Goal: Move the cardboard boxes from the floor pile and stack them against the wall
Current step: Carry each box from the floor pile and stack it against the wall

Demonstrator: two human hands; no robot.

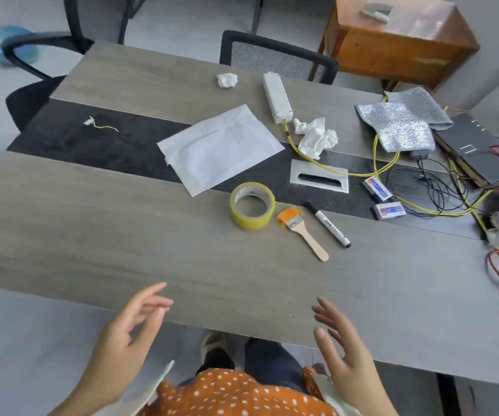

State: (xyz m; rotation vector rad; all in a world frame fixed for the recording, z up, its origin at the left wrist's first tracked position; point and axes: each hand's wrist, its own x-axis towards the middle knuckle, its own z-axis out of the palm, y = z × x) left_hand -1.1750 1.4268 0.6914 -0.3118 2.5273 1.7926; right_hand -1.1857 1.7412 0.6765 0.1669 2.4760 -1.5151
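1. Grey wood-grain table [182,235] with a dark centre strip and a metal cable slot [318,176].
2. Black mesh office chair [278,57] tucked at the far side; another black chair [41,70] far left.
3. Brown wooden cabinet [398,40] top right.
4. Pale grey floor [182,16]; blue bin [2,43] far left.

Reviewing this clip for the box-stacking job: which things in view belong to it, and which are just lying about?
Belonging to the job:
- left hand, open, holding nothing
- right hand, open, holding nothing
- no cardboard boxes in view

Just lying about on the table:
- tape roll
- brush
- marker
- white envelope
- power strip
- crumpled tissue
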